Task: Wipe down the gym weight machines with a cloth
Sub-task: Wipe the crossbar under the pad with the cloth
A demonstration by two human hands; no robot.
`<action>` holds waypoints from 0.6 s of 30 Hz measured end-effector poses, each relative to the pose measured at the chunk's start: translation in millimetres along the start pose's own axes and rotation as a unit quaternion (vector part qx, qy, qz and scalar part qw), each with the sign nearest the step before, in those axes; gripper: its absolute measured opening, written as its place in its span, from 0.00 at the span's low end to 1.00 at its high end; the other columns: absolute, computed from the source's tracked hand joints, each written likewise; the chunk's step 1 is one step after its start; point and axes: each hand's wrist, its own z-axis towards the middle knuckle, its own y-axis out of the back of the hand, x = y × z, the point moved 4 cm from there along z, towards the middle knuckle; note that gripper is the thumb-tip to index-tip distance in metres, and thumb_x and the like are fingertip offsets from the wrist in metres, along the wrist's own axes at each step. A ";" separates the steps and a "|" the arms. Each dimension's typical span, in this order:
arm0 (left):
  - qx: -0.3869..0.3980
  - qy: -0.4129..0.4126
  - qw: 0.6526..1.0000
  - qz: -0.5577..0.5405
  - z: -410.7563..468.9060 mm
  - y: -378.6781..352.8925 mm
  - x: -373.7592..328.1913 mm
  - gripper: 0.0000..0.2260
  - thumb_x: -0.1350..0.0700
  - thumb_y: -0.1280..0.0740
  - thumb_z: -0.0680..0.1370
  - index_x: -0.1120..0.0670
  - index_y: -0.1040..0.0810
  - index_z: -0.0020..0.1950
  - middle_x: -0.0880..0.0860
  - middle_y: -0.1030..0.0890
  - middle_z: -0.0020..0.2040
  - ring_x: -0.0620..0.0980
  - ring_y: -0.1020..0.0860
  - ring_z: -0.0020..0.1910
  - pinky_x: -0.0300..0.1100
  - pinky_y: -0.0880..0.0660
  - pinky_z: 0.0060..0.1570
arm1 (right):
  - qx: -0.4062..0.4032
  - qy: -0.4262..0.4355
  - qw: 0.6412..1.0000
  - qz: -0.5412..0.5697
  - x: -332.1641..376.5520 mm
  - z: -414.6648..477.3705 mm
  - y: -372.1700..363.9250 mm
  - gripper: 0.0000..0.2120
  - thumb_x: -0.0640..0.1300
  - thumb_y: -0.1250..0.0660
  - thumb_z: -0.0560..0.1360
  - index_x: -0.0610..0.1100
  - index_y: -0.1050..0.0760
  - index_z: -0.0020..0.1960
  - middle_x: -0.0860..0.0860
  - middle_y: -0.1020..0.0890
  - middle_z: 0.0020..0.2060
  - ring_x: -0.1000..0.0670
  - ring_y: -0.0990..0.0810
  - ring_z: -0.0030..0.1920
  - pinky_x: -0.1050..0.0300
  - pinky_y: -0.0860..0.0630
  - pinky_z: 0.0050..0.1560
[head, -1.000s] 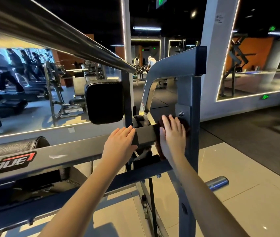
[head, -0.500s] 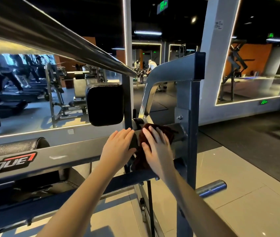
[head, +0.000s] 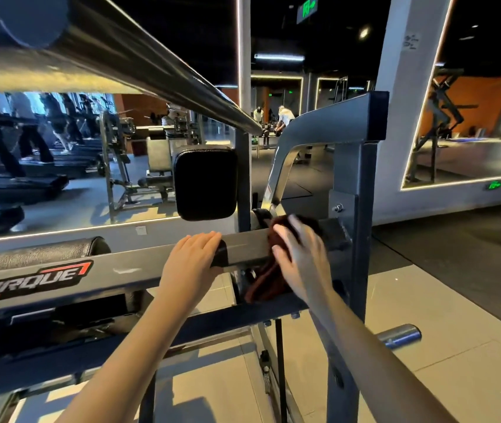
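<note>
— Left hand?
— Centre of the frame. Laid palm down over the top of the grey beam, fingers straight and close together, tips draped over the far edge. Nothing held.
— Right hand?
— Just right of centre, near the left one but apart from it. Fingers spread and fairly straight, pressed flat onto the dark brown cloth. Fingertips blurred; no curl round the fabric to be seen.
— And the cloth itself?
— Bunched over the beam near its right end, under the right palm, with a tail hanging down in front as far as the lower rail. Just left of the dark upright post.
— Rest of the machine?
— Black square pad above the left hand, behind the beam. Red-and-white TORQUE label on the beam at lower left. Thick chrome bar slanting from upper left down toward the centre. Short chrome peg jutting out at lower right, beside the right forearm.
— Background?
— Mirror panel at left, with treadmills and blurred walkers in it. Pale floor tiles at lower right.
</note>
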 end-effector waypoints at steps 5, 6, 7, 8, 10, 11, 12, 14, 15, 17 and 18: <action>0.001 -0.010 1.000 0.007 3.8 1.3 0.8 0.27 0.50 0.33 0.78 0.54 0.36 0.75 0.52 0.30 0.72 0.52 0.32 0.70 0.48 0.43 0.73 | -0.023 -0.097 0.995 0.028 24.2 -3.3 -8.8 0.20 0.52 0.45 0.80 0.50 0.29 0.69 0.48 0.34 0.74 0.42 0.37 0.73 0.44 0.43 0.71; 0.002 -0.011 1.000 0.006 4.7 0.9 1.5 0.27 0.50 0.34 0.78 0.54 0.37 0.75 0.52 0.31 0.72 0.52 0.33 0.71 0.47 0.44 0.73 | -0.010 -0.059 0.998 0.024 35.6 -5.9 -7.6 0.21 0.54 0.45 0.80 0.50 0.28 0.69 0.49 0.29 0.71 0.44 0.34 0.71 0.45 0.41 0.70; 0.003 -0.011 1.000 0.004 5.3 0.6 2.1 0.27 0.50 0.34 0.78 0.54 0.37 0.75 0.52 0.31 0.72 0.52 0.33 0.71 0.47 0.45 0.73 | 0.008 -0.015 1.000 0.014 40.9 -7.7 -5.6 0.21 0.55 0.45 0.79 0.50 0.28 0.68 0.50 0.26 0.68 0.45 0.32 0.69 0.46 0.39 0.69; 0.001 -0.012 1.000 0.001 4.7 1.2 2.2 0.27 0.51 0.33 0.78 0.55 0.36 0.74 0.53 0.30 0.71 0.53 0.32 0.70 0.47 0.44 0.73 | 0.024 0.021 0.999 -0.005 39.4 -6.7 -2.9 0.22 0.57 0.45 0.79 0.50 0.27 0.68 0.51 0.25 0.65 0.46 0.31 0.68 0.46 0.37 0.68; -0.008 -0.010 1.000 -0.007 2.6 3.8 1.2 0.26 0.52 0.32 0.77 0.56 0.34 0.73 0.54 0.28 0.70 0.54 0.30 0.69 0.47 0.42 0.72 | 0.022 0.040 0.998 -0.039 24.0 3.7 1.5 0.22 0.59 0.45 0.78 0.49 0.26 0.66 0.51 0.24 0.64 0.46 0.31 0.69 0.42 0.40 0.71; -0.013 -0.011 1.000 -0.010 1.8 4.4 1.0 0.26 0.52 0.32 0.77 0.56 0.34 0.73 0.54 0.28 0.70 0.54 0.31 0.69 0.46 0.42 0.72 | 0.007 0.016 0.999 -0.042 14.1 10.3 2.1 0.22 0.58 0.45 0.79 0.49 0.25 0.65 0.50 0.25 0.65 0.45 0.34 0.71 0.40 0.46 0.73; -0.014 -0.012 1.000 -0.011 1.6 4.0 0.8 0.26 0.51 0.33 0.78 0.55 0.35 0.74 0.53 0.30 0.71 0.53 0.31 0.70 0.46 0.43 0.73 | 0.004 -0.023 0.999 -0.024 8.6 13.4 1.1 0.20 0.57 0.43 0.79 0.48 0.26 0.66 0.50 0.27 0.68 0.44 0.37 0.74 0.40 0.51 0.75; -0.008 -0.010 1.000 0.001 2.4 1.4 1.6 0.27 0.49 0.35 0.79 0.53 0.38 0.76 0.51 0.32 0.73 0.51 0.34 0.71 0.44 0.44 0.73 | 0.014 -0.093 0.995 0.043 20.8 10.6 -7.6 0.19 0.53 0.42 0.81 0.49 0.29 0.69 0.50 0.32 0.72 0.45 0.44 0.77 0.43 0.54 0.76; -0.006 -0.010 1.000 0.005 2.9 0.0 2.5 0.27 0.48 0.36 0.79 0.53 0.39 0.76 0.50 0.33 0.73 0.50 0.34 0.71 0.44 0.43 0.73 | 0.021 -0.094 0.993 0.061 34.3 5.7 -13.3 0.19 0.53 0.43 0.81 0.50 0.32 0.71 0.51 0.34 0.73 0.46 0.45 0.77 0.44 0.52 0.76; -0.006 -0.007 1.000 -0.004 2.5 -0.1 2.8 0.27 0.47 0.36 0.79 0.52 0.38 0.75 0.50 0.31 0.72 0.50 0.33 0.70 0.44 0.42 0.72 | 0.041 -0.020 0.998 0.046 59.3 -8.6 -18.8 0.22 0.56 0.46 0.80 0.52 0.35 0.73 0.52 0.34 0.73 0.47 0.43 0.76 0.49 0.49 0.74; -0.009 -0.006 1.000 -0.011 2.0 0.6 3.0 0.26 0.48 0.35 0.78 0.53 0.37 0.75 0.51 0.30 0.72 0.51 0.32 0.70 0.44 0.42 0.72 | 0.053 0.031 0.997 0.035 62.7 -13.3 -18.3 0.23 0.56 0.46 0.80 0.52 0.35 0.73 0.52 0.33 0.73 0.48 0.41 0.76 0.49 0.48 0.74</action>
